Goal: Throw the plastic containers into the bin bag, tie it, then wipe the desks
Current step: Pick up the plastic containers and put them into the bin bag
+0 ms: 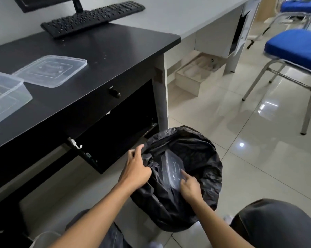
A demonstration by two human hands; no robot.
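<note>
A black bin bag (201, 154) lines a bin on the floor beside the black desk (97, 56). My left hand (136, 169) grips the bag's near left rim and holds it open. My right hand (188, 187) pinches a clear plastic container (171, 167) that stands on edge inside the bag's mouth. On the desk a clear lid or shallow container (51, 70) lies flat. A deeper clear container (4, 97) sits at the left edge, partly out of frame.
A black keyboard (92, 17) and a monitor stand (78, 5) sit at the desk's back. A grey desk (187, 17) stands behind. Blue padded chairs (294, 45) with metal legs are on the right. My knees show at the bottom.
</note>
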